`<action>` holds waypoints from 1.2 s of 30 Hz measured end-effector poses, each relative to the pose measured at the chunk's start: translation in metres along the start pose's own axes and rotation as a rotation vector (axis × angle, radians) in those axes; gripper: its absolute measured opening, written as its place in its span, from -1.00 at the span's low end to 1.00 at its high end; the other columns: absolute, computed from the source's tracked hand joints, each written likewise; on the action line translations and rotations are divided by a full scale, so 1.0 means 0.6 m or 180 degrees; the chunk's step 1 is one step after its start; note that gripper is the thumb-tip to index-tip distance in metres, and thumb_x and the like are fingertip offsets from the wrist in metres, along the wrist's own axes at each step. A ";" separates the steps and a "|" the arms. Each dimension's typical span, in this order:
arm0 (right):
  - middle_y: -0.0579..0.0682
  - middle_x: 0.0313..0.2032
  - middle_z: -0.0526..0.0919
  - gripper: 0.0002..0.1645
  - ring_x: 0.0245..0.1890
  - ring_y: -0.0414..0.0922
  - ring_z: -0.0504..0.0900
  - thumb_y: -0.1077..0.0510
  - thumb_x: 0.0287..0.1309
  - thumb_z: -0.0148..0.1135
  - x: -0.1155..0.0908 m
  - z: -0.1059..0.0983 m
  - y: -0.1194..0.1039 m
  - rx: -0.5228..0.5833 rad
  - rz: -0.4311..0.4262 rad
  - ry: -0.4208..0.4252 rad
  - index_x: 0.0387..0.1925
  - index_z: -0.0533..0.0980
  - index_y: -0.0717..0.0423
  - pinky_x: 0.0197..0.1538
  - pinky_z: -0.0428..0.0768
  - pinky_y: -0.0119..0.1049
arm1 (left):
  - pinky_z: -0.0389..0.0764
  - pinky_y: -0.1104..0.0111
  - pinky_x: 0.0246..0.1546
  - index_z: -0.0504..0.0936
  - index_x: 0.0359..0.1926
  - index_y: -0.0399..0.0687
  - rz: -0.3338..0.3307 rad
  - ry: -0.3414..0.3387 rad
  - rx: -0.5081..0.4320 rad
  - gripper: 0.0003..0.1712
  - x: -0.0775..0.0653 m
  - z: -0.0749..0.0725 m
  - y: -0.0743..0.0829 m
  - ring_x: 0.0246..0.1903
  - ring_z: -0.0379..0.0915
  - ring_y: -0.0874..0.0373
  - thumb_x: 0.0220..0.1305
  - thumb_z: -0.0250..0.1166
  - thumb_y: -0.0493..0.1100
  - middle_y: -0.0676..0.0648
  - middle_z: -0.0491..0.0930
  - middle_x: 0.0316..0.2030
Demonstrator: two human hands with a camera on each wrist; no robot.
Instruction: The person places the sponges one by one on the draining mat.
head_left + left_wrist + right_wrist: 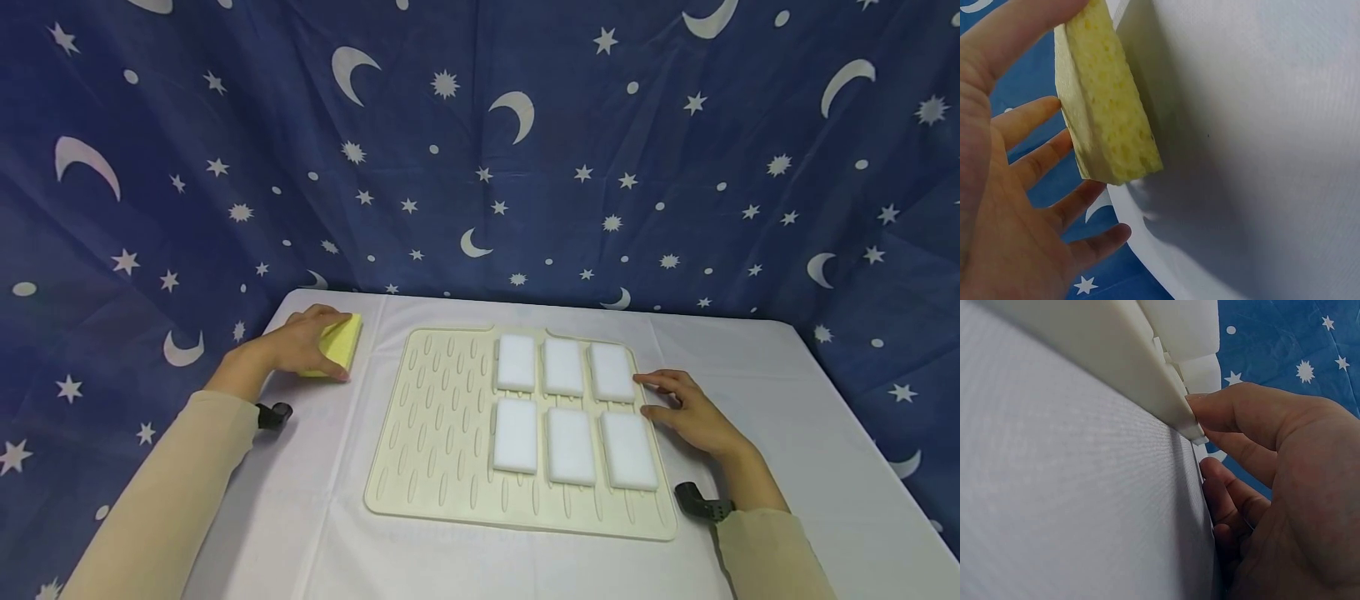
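Observation:
My left hand (pixel 303 343) is at the back left of the table, pinching a yellow sponge (pixel 341 343) between thumb and fingers. In the left wrist view the sponge (pixel 1113 103) shows its porous side, tilted above the white cloth. A cream ridged mat (pixel 435 425) lies right of it, with white sponge blocks (pixel 568 446) in two rows of three on its right half. Beside the mat's right edge rests my right hand (pixel 693 412), its thumb and forefinger touching the rim. The right wrist view has the thumb against the mat's side wall (pixel 1147 375), other fingers loosely bent.
A white cloth (pixel 757 392) covers the table. Behind it hangs a dark blue curtain (pixel 420 133) with moons and stars. The mat's left half shows bare ridges. Black wrist cameras (pixel 701 502) sit under both wrists.

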State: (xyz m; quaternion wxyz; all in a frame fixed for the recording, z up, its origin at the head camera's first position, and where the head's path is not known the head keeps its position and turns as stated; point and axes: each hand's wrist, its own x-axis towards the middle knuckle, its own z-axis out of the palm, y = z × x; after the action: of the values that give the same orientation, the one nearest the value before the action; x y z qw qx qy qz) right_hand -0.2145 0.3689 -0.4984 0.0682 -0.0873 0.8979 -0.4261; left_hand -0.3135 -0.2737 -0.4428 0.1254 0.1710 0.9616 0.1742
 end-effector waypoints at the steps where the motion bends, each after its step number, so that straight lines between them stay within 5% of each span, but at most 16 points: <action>1: 0.29 0.37 0.22 -0.34 0.40 0.30 0.23 0.08 0.32 0.37 0.000 0.000 0.000 0.0006 0.0000 0.0000 0.41 0.46 0.09 0.40 0.04 0.54 | 0.26 -0.30 0.34 0.21 0.59 -0.11 -0.0004 0.0003 0.0007 0.37 0.000 0.000 0.000 0.34 0.15 -0.33 -0.14 0.66 0.32 -0.28 0.13 0.50; 36: 0.30 0.36 0.23 -0.33 0.39 0.31 0.25 0.10 0.31 0.38 0.001 0.000 -0.009 -0.0049 0.0028 0.0024 0.41 0.46 0.11 0.41 0.04 0.54 | 0.33 -0.23 0.31 0.23 0.60 -0.03 0.0113 0.0087 0.0028 0.35 0.010 0.013 0.047 0.33 0.18 -0.27 -0.13 0.63 0.37 -0.21 0.18 0.50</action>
State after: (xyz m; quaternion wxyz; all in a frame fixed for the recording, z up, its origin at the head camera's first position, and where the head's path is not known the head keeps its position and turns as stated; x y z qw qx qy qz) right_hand -0.2145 0.3655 -0.4942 0.0661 -0.0823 0.9017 -0.4192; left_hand -0.3085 -0.2445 -0.4401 0.1084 0.1861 0.9608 0.1744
